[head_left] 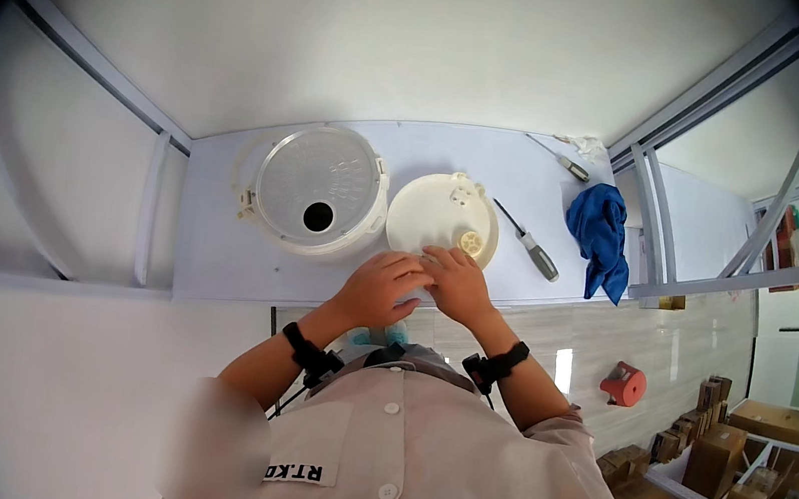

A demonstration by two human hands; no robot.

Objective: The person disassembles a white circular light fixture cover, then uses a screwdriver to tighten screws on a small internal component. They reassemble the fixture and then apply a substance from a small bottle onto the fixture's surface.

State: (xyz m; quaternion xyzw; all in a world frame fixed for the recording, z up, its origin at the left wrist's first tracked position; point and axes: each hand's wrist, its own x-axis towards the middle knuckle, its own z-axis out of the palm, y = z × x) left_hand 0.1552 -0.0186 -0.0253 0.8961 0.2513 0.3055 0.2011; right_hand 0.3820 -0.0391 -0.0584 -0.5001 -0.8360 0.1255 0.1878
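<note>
Lid point(427, 215), round and cream, lies on the counter point(493, 153) right of the cooker body point(362, 226), probably light, stiff and slick; hold its rim. Your fingers point(404, 268) bunch narrowly there; I can't tell whether they grip.

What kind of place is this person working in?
Probably a small workshop or repair area: screwdrivers and a blue cloth lie on the workbench, and cardboard boxes are stacked nearby.
</note>
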